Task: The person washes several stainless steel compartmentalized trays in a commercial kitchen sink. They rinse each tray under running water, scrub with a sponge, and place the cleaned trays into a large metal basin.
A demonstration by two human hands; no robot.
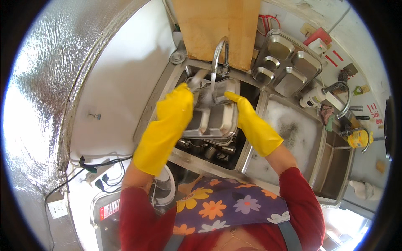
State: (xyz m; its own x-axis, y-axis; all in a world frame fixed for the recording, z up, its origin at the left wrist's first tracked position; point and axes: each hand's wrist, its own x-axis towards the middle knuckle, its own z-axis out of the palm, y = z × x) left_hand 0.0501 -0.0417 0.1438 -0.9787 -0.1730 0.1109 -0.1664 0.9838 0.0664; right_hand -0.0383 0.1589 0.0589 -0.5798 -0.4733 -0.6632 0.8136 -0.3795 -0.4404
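A stainless-steel compartment tray (218,120) is tilted over the left sink basin (249,103), under water running from the curved faucet (220,47). My right hand (243,106), in a yellow rubber glove, grips the tray's right edge with the thumb over its face. My left hand (177,102), gloved the same way, is curled over the tray's left side. A pale, motion-blurred object (198,78) sticks out of that fist; its kind cannot be told. More stacked trays (224,141) and metal ware (212,152) lie below in the basin.
Foamy water (282,125) fills the middle basin, with a narrower basin (333,166) to its right. Several compartment trays (289,62) lean at the back wall. A wooden board (220,28) stands behind the faucet. A yellow container (359,139) and power cords (106,161) flank the sinks.
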